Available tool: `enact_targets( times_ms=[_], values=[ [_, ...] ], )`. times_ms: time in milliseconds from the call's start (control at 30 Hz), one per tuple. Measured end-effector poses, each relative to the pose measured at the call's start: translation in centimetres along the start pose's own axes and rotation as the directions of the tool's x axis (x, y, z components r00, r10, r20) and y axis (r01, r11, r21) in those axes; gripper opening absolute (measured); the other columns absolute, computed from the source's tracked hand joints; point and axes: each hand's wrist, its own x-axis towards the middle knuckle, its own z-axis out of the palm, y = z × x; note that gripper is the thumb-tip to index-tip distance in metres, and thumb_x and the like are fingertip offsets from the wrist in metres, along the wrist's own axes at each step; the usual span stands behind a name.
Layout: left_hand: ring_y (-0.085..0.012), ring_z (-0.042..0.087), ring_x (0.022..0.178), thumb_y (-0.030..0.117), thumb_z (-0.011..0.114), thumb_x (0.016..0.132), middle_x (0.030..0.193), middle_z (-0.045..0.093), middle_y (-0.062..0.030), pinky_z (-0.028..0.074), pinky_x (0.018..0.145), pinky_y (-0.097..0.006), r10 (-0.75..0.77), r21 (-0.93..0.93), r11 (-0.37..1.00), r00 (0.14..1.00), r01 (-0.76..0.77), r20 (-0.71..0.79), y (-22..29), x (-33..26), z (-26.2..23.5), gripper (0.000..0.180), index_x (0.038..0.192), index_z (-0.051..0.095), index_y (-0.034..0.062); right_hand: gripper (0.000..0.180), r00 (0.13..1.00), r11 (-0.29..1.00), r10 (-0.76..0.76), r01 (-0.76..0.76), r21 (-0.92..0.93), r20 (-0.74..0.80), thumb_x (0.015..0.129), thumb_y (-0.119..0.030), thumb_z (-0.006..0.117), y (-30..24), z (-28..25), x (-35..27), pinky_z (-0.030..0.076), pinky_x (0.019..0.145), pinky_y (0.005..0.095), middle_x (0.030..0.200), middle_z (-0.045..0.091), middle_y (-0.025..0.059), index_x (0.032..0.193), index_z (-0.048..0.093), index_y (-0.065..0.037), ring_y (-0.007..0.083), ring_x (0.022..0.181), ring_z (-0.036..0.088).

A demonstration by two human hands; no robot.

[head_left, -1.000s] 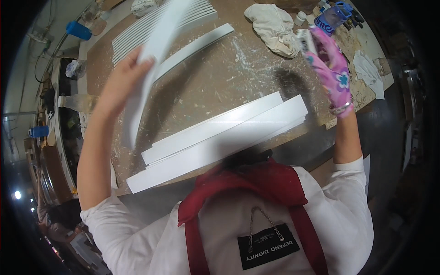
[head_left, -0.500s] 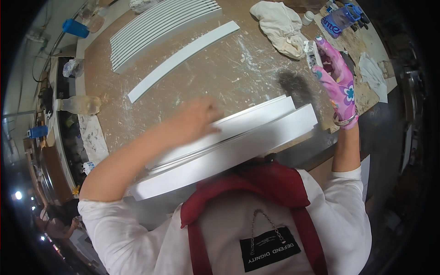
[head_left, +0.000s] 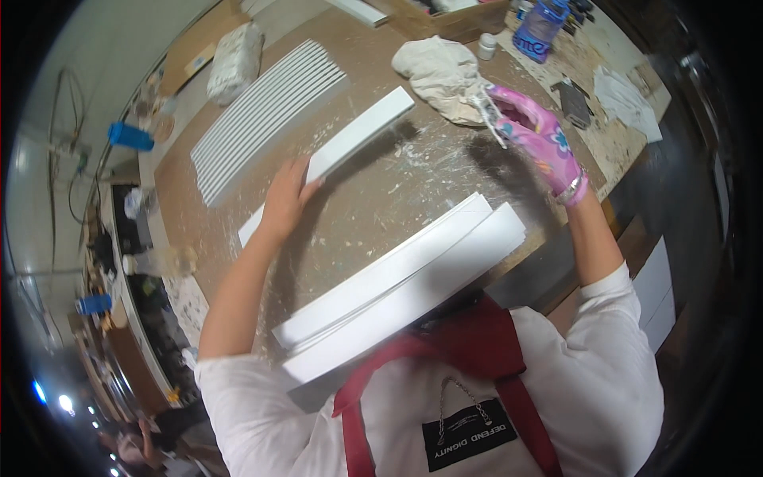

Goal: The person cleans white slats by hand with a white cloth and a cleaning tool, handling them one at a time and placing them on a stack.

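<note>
- Positioning of a single white strip (head_left: 350, 147) on the workbench (head_left: 397, 215) appears to be the step in hand.
- Left hand (head_left: 284, 200): bare, palm down, fingers spread and resting on the strip near its lower-left part; it presses flat on the strip and does not close around it.
- Strip location: flat on the brown bench top, lying diagonally, between the row of slats (head_left: 266, 119) at upper left and the stacked white boards (head_left: 397, 282) at the near edge.
- Right hand (head_left: 540, 143): in a pink patterned glove, raised above the bench at right, fingers closed on a small smeared tool (head_left: 485, 111); its exact kind cannot be told.
- Next move, as a judgement: the gloved hand would have to bring the tool down onto the strip while the bare hand keeps it from sliding; a steady hold-down matters, since the strip is light and the surface dusty.
- Surface: bench top scuffed and spattered with white residue, thickest around the centre.
- Nearby items: a crumpled white cloth (head_left: 441, 71) just beyond the strip's far end, a blue-lidded jar (head_left: 540, 28), and a dark sanding block (head_left: 574, 103) at right.
- Room: a workshop; cluttered shelving and blue containers (head_left: 129, 135) run along the left wall.
</note>
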Motion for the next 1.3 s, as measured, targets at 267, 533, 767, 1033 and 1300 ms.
enact_targets(
  times_ms=[267,533,767,1033,1300],
  values=[
    [-0.0355,0.052,0.105,0.011,0.066,0.082,0.116,0.054,-0.0210,0.040,0.094,-0.038,0.000,-0.184,0.983,0.999,0.010,0.054,5.9,-4.3,-4.4,0.047,0.124,0.049,-0.0010,0.053,0.830,0.816,-0.434,0.527,-0.238,0.350,0.087,-0.035,0.061,-2.8,1.4,2.4,0.045,0.094,0.0309,0.124,0.057,0.0106,0.131,0.051,-0.007,0.0232,0.107,0.057],
    [-0.0164,0.053,0.097,0.001,0.061,0.082,0.111,0.055,-0.0087,0.042,0.087,-0.028,-0.081,-0.544,0.838,0.996,0.052,-0.029,6.5,-5.1,-6.5,0.046,0.127,0.049,-0.0012,0.041,0.922,0.880,-0.373,0.388,-0.275,0.107,0.089,-0.017,0.057,-1.5,1.3,4.3,0.048,0.087,0.0356,0.117,0.056,0.0107,0.128,0.051,-0.007,0.0216,0.104,0.057],
    [-0.0105,0.051,0.100,0.001,0.057,0.087,0.114,0.055,-0.0051,0.042,0.087,-0.024,-0.127,-0.552,0.826,0.992,0.116,0.018,7.5,-5.2,-7.1,0.046,0.131,0.046,-0.0020,0.044,0.805,0.808,-0.576,0.587,0.050,-0.142,0.083,-0.012,0.067,-7.9,5.5,2.2,0.054,0.082,0.0260,0.120,0.057,0.0107,0.125,0.055,-0.006,0.0182,0.102,0.060],
    [-0.0106,0.052,0.090,0.024,0.055,0.090,0.100,0.058,-0.0027,0.040,0.082,-0.025,-0.100,-0.720,0.694,0.988,-0.013,-0.114,10.8,-3.0,-10.1,0.034,0.116,0.052,0.0020,0.043,0.899,0.880,-0.433,0.438,-0.183,0.069,0.087,-0.018,0.060,-3.7,4.8,4.7,0.045,0.093,0.0310,0.119,0.057,0.0110,0.127,0.052,-0.005,0.0214,0.109,0.054],
    [-0.0151,0.048,0.056,0.054,0.056,0.088,0.066,0.048,-0.0050,0.043,0.050,-0.026,-0.631,-0.975,0.219,0.756,-0.043,-0.175,5.5,3.0,-15.2,0.052,0.096,0.050,0.0028,0.049,0.969,0.937,-0.213,0.238,-0.257,0.123,0.083,-0.012,0.062,-7.3,10.1,-1.1,0.052,0.082,0.0281,0.114,0.057,0.0116,0.131,0.050,-0.008,0.0203,0.097,0.061]
  ],
)
